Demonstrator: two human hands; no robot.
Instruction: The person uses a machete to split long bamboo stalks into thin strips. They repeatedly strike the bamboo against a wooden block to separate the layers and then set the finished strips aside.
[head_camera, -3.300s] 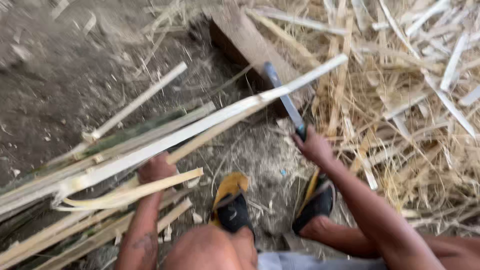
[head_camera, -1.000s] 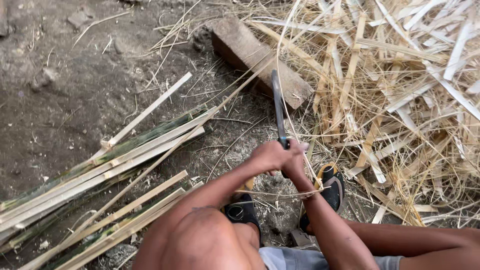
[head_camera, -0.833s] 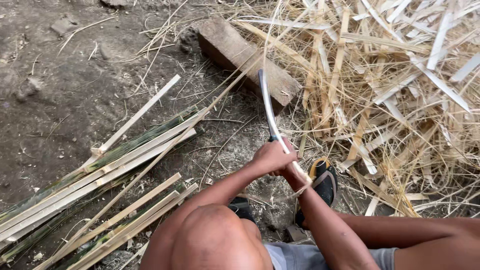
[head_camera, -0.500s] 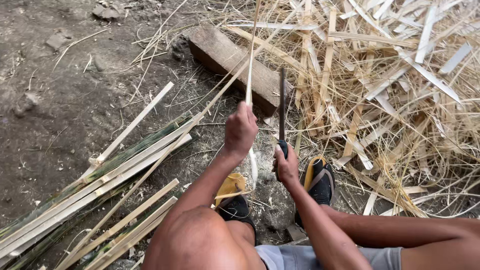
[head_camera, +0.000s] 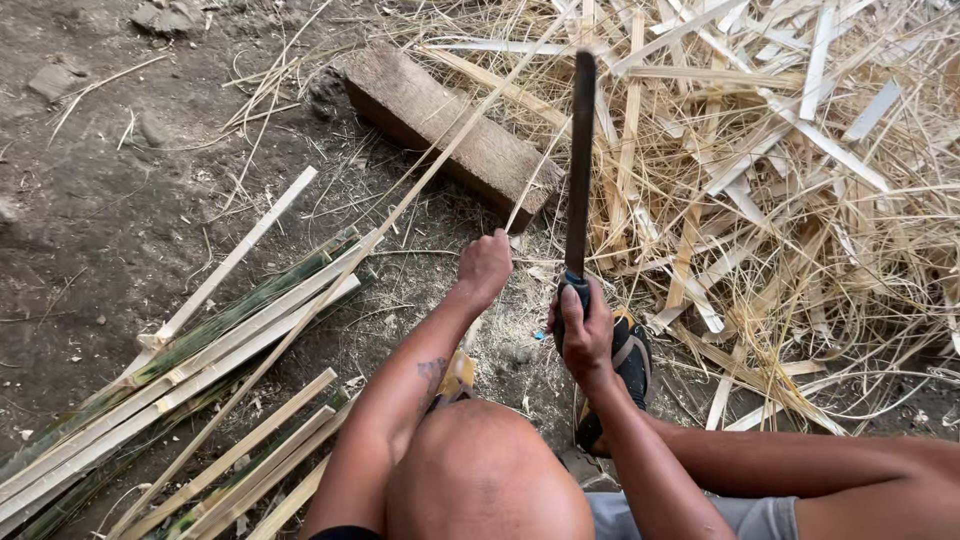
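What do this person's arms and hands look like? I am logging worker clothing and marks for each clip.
Both arms are bare, with no sleeves, gloves, watch or rings in view. The left forearm carries a small dark tattoo near its middle. The left hand and right hand are bare too. The right forearm shows no markings.

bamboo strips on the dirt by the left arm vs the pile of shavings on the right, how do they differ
The bamboo strips are long, straight and lie roughly parallel on the bare dirt; the shavings pile is a tangled heap crossing every way. Some strips show green skin, while the shavings are all pale straw-yellow. The strips are mostly wider and stiffer-looking; many shavings are thin, curling threads. Both look like split bamboo.
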